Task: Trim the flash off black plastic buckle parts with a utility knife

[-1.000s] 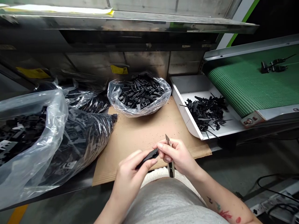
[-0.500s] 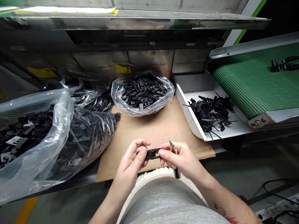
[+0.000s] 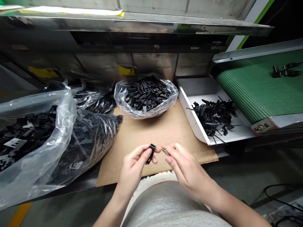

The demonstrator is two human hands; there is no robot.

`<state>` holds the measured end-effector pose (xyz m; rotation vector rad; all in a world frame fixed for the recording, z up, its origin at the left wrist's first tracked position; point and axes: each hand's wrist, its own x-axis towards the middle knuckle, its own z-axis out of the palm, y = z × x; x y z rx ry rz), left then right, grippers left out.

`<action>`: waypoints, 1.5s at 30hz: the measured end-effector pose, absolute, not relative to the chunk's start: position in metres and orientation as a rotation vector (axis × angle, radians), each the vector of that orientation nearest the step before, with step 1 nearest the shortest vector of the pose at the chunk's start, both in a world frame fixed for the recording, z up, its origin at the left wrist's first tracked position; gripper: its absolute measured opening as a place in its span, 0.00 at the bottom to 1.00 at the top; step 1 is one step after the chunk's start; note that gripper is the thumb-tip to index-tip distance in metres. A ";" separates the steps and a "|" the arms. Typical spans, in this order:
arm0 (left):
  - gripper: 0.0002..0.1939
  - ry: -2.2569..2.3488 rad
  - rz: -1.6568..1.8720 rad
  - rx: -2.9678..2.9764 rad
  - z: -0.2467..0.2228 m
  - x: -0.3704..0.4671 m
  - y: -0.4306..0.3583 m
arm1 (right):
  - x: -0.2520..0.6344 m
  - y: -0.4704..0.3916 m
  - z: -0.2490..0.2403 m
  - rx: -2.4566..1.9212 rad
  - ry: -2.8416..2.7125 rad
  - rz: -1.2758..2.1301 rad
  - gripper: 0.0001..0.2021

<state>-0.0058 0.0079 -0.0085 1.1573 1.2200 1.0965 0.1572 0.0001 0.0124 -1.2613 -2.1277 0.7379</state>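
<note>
Pinched in my left hand (image 3: 136, 164) is a small black plastic part (image 3: 151, 153), tilted upright between thumb and fingers. My right hand (image 3: 183, 162) is closed on a knife (image 3: 165, 152), whose pointed metal tip sticks out toward the black part; the rest of it is hidden by my fingers. The tip and the part are a little apart. Both hands are over the near edge of a brown cardboard sheet (image 3: 146, 132).
An open plastic bag of black parts (image 3: 146, 94) sits behind my hands. Larger bags (image 3: 92, 138) fill the left. On the right are a white tray (image 3: 193, 118) holding black pieces and a green conveyor belt (image 3: 258, 85) carrying a black assembly.
My right hand has let go of the black part and turned the knife so its tip points left. My left hand has rotated the part from lying level to nearly upright.
</note>
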 end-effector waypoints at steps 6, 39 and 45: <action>0.08 1.425 1.294 1.703 -0.008 0.000 -0.003 | 0.148 0.000 -0.003 -1.123 -1.990 0.446 0.10; 0.07 1.365 1.183 1.745 -0.002 -0.001 -0.005 | 0.154 0.003 0.008 -1.095 -2.104 0.465 0.12; 0.08 1.372 1.200 1.802 -0.001 -0.004 -0.006 | 0.148 0.003 0.007 -1.135 -2.095 0.389 0.12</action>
